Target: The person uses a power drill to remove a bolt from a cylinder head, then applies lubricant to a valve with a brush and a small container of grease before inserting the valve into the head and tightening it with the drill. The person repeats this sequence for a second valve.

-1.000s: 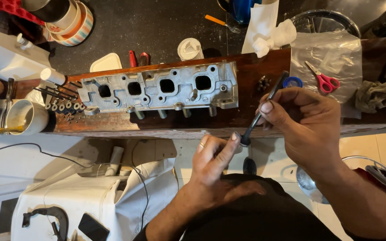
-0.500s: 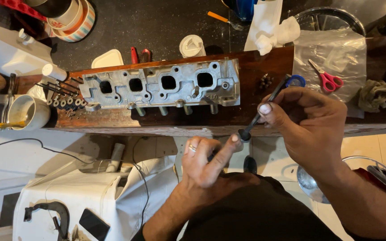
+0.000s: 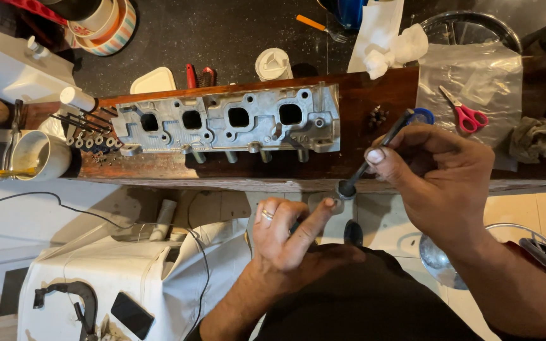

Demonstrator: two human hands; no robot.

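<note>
My right hand point(image 3: 440, 180) grips a thin dark rod-shaped tool point(image 3: 377, 153) with a round black tip at its lower end. My left hand point(image 3: 292, 233) is just below it, index finger stretched up so the fingertip touches that tip; something dark shows between its fingers, too hidden to identify. A grey metal cylinder head point(image 3: 229, 120) with several ports lies on the wooden bench point(image 3: 159, 167) in front of both hands, apart from them.
A row of valves point(image 3: 86, 129) lies left of the head, beside a metal cup point(image 3: 39, 155). Red-handled scissors point(image 3: 466, 113) rest on a plastic bag at right, near a crumpled rag point(image 3: 538, 139). Tape rolls point(image 3: 105, 22) sit far left. A white cloth-covered object point(image 3: 127, 271) stands below.
The view has shifted slightly. My left hand has risen a little, its index finger staying at the tool's tip; my right hand keeps its hold on the tool.
</note>
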